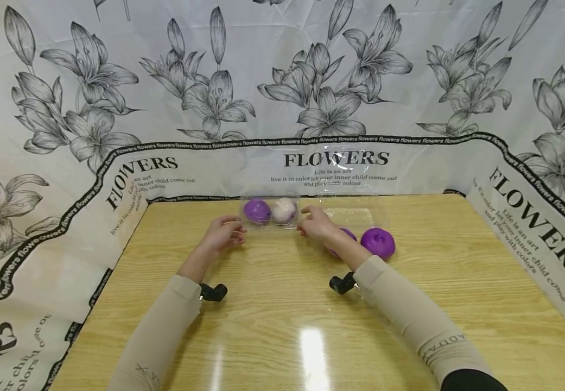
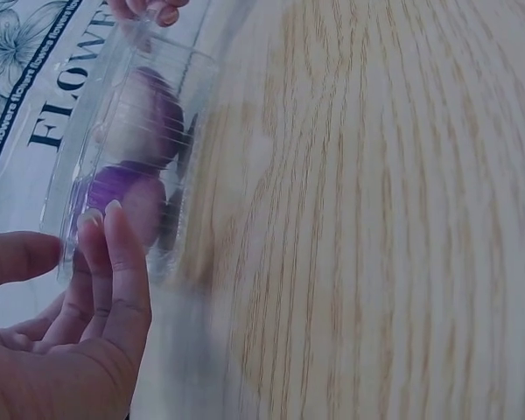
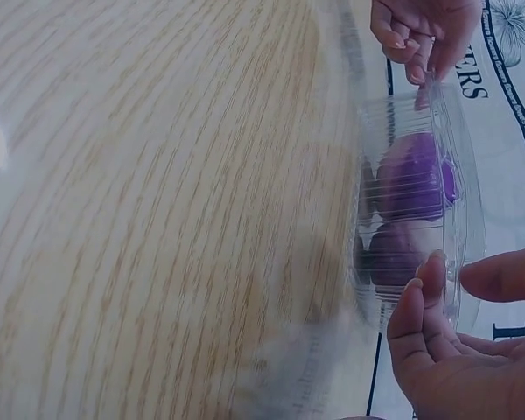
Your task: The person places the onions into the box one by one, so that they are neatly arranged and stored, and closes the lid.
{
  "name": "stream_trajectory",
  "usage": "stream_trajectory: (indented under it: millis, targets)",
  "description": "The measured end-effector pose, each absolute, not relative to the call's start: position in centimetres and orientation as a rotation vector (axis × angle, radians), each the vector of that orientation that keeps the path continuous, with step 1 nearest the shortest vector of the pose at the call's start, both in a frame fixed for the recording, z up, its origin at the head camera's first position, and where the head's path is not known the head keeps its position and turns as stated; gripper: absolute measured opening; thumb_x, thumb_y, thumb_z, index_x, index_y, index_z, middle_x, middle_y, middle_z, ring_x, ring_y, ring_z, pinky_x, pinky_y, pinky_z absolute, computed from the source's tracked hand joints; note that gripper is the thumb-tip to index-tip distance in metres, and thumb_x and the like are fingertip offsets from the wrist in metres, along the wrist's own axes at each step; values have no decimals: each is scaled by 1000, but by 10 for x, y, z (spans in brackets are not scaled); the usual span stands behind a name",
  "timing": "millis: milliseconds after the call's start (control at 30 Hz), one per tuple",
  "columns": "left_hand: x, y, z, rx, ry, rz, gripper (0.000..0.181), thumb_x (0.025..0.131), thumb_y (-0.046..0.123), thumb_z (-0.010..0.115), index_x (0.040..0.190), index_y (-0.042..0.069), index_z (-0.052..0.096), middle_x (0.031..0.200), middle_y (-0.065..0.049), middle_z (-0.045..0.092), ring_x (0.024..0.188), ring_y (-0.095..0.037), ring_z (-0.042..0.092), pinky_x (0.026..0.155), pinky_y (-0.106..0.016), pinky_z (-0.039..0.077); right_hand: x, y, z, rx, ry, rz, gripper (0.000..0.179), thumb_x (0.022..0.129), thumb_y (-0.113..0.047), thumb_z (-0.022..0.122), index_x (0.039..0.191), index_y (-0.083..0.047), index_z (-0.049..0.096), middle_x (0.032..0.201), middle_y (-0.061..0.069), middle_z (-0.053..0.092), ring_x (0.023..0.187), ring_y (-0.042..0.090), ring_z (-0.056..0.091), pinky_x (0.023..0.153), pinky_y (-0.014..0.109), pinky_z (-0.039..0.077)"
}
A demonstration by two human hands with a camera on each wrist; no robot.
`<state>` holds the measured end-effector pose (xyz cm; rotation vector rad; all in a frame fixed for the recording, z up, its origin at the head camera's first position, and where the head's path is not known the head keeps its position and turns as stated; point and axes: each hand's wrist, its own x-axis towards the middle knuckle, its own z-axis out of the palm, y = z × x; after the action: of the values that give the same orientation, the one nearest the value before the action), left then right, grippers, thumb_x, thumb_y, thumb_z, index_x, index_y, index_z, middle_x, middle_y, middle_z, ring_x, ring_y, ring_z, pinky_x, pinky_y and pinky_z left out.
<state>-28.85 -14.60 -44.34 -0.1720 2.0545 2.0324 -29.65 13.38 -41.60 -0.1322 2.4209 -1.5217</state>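
A clear plastic clamshell box (image 1: pixel 270 225) at the back of the table holds a purple ball (image 1: pixel 256 211) and a whitish ball (image 1: pixel 284 210), side by side under its clear top. My left hand (image 1: pixel 221 234) pinches the rim at the box's left end, thumb on one side and fingertips on the other, as the left wrist view shows. At the right end, my right hand (image 3: pixel 459 341) has the rim between thumb and fingertips. Ribbed walls blur the balls in both wrist views.
Right of the box stands another clear plastic container (image 1: pixel 348 217), its lid raised against the flowered cloth (image 1: pixel 336 114). In front sit a round purple piece with a dimpled top (image 1: pixel 378 243) and another purple piece (image 1: pixel 335 252), partly behind my right forearm.
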Motion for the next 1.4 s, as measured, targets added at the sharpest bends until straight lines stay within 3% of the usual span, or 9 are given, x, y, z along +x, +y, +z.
stream_trajectory:
  millis: [300,567,833,967,1167,1400]
  targets:
    - [-287,-149,-439,-164,2044,2012,45,108,13,51,149,-2,44,129,-29,60,83,-21,68,77,-28,65,-295,135,-412,-165,2445,-1464,57,104,-9,53,154,8,29,123,31,63,104,41,65,96,50,60]
    - [-281,-155,-438,-162,2081,1980,54,108,15,52,155,-1,33,143,-28,49,86,-20,64,83,-31,66,-286,140,-402,-241,2502,-1350,58,105,-14,54,153,9,30,131,30,59,105,40,68,95,49,61]
    - [-273,-161,-436,-199,2220,1986,53,107,11,54,155,0,34,132,-20,47,89,-21,63,89,-36,65,-273,153,-397,-307,2515,-1297,58,103,-16,56,152,7,35,134,28,56,103,35,69,95,51,61]
    - [-267,-160,-429,-142,2299,1984,52,106,7,54,153,-3,36,125,-19,48,89,-22,63,89,-36,66,-269,161,-395,-353,2568,-1241,55,102,-18,57,150,4,40,132,26,58,101,32,69,90,47,63]
    - [-261,-153,-420,-66,2365,1979,47,105,7,54,149,-3,42,124,-20,52,103,-38,64,88,-33,66,-261,178,-387,-384,2589,-1212,54,103,-18,57,151,2,41,133,25,58,104,31,69,85,37,63]
    - [-258,-135,-413,55,2367,1983,47,105,10,57,148,-3,44,133,-22,53,120,-47,58,94,-39,64,-257,201,-382,-410,2602,-1243,52,104,-16,56,150,3,42,131,26,58,104,36,69,88,44,64]
